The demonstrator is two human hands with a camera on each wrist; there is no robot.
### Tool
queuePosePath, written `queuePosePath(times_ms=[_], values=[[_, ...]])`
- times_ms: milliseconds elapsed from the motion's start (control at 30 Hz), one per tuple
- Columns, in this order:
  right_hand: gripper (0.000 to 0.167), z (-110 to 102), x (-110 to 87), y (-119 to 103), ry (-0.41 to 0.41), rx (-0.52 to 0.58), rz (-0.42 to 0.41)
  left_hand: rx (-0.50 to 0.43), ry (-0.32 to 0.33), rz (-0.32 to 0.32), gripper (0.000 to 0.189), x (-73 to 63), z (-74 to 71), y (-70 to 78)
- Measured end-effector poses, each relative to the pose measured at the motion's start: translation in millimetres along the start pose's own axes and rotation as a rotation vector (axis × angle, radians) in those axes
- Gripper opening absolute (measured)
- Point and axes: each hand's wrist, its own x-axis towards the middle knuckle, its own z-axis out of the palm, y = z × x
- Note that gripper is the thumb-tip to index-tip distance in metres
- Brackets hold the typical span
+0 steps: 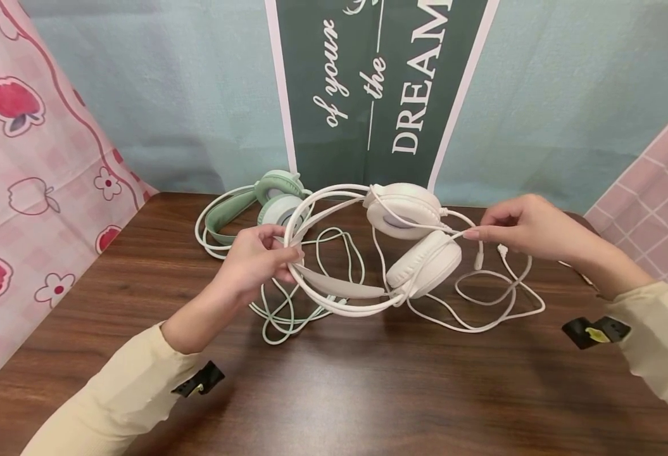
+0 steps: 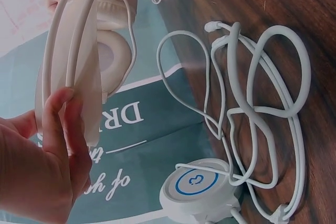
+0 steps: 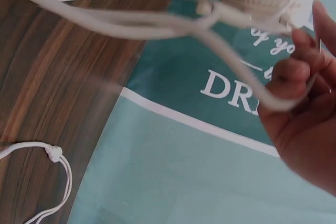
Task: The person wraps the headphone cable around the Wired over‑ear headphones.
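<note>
A pair of white over-ear headphones (image 1: 425, 263) is held up above the table, ear cups toward the right. My left hand (image 1: 256, 259) grips the headband at its left end; in the left wrist view, its fingers curl over the band's thin tubes (image 2: 79, 40). Beside the ear cups, my right hand (image 1: 530, 228) pinches the white cable (image 1: 455, 235) between thumb and fingers. The right wrist view shows that cable (image 3: 231, 59) looping down past the curled fingers. Further cable (image 1: 482, 329) trails from the headphones in loops on the right.
Green headphones (image 1: 279, 187) lie at the back left of the brown wooden table (image 1: 368, 392), partly behind the white headband. Their pale green cable (image 1: 279, 341) spreads in tangled loops in front. A hanging cloth with lettering (image 1: 368, 126) rises behind the table; patterned cloth (image 1: 26, 190) borders the left.
</note>
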Motion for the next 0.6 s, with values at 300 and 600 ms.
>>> queuePosePath(times_ms=[300, 600], values=[[0.013, -6.0, -1.1, 16.3, -0.098, 0.172, -0.097, -0.037, -0.056, -0.051, 0.035, -3.5, -8.6, -1.3], [0.012, -12.4, -6.8, 33.4, -0.178, 0.334, -0.070, -0.095, -0.109, -0.090, 0.038, -6.7, -17.3, -5.2]])
